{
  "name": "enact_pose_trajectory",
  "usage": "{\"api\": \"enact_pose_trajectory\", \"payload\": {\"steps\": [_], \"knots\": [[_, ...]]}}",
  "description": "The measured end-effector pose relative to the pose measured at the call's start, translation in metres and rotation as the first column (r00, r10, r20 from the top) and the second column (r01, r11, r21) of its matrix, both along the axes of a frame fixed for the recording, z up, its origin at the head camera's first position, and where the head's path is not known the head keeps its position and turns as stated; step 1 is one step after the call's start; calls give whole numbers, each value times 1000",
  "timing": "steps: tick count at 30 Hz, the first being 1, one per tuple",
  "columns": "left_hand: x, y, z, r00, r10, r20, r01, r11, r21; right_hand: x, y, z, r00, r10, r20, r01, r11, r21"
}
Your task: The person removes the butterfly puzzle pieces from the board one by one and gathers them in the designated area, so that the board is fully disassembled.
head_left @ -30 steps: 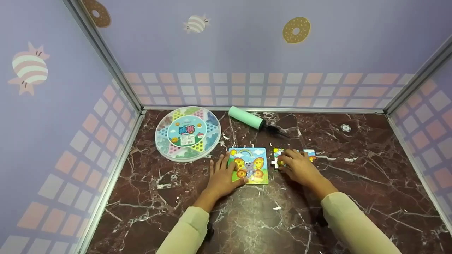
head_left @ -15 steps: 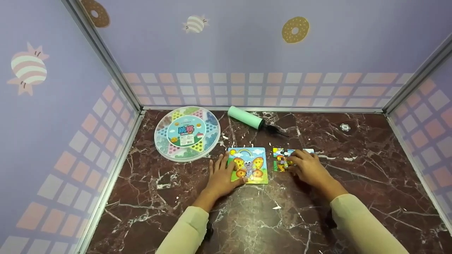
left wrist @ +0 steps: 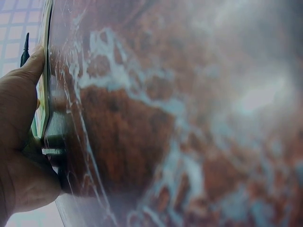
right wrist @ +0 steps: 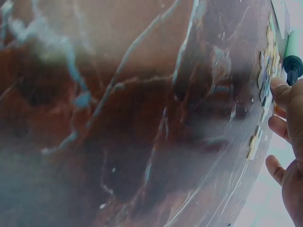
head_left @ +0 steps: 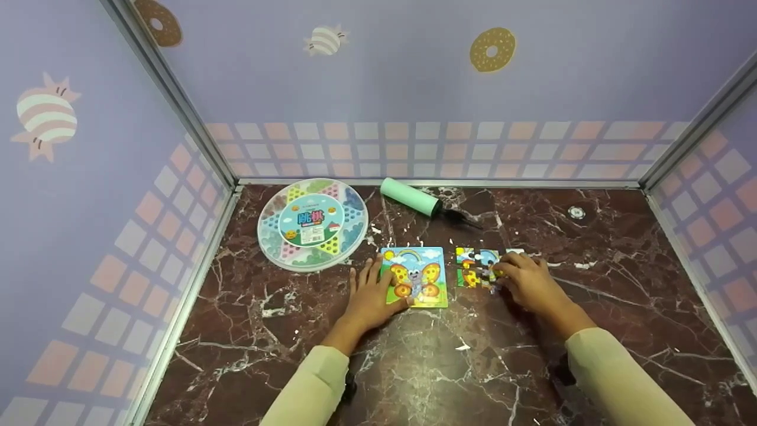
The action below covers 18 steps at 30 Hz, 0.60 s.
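My left hand [head_left: 369,296] rests with spread fingers on the left side of a square butterfly picture board [head_left: 423,269]; in the left wrist view the thumb [left wrist: 35,64] lies along the board's edge. To the right, several jigsaw puzzle pieces [head_left: 469,278] lie flat in two rows, showing parts of a butterfly. Over the right end of these pieces, my right hand [head_left: 532,284] pinches a puzzle piece, mostly hidden by its fingers. In the right wrist view, the fingertips [right wrist: 279,87] meet the pieces' edge, and a separate piece [right wrist: 254,143] lies under the hand.
A round Chinese checkers box [head_left: 313,225] lies at the back left. Beside it is a mint green hand pump [head_left: 411,197] with a black nozzle. A small round chip [head_left: 576,212] sits at the back right. Walls enclose the marble tabletop [head_left: 426,361].
My right hand has moved to the right along the puzzle pieces, and more of them now show in two rows at left. My left hand has stayed on the picture board.
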<state>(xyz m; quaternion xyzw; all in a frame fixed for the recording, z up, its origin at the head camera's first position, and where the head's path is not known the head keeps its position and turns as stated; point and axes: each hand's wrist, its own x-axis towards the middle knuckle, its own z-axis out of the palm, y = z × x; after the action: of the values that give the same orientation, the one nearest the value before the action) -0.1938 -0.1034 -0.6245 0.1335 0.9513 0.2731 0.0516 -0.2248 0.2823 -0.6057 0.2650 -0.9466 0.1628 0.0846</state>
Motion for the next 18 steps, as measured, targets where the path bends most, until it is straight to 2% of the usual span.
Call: {"api": "enact_pose_trajectory", "payload": {"steps": [5,15,18], "knots": [[0,1,2,1000,2,1,-2,999,-49,2,7,1,1000,-17,24,17,1000,6],[0,1,1,1000,-2,-1,2,998,-56,6,27,-3,999,-32,15,32,999,8],[-1,1,0,1000,-2,0,2,999,-34,8,32,-4,999,-41,22,41,999,14]]}}
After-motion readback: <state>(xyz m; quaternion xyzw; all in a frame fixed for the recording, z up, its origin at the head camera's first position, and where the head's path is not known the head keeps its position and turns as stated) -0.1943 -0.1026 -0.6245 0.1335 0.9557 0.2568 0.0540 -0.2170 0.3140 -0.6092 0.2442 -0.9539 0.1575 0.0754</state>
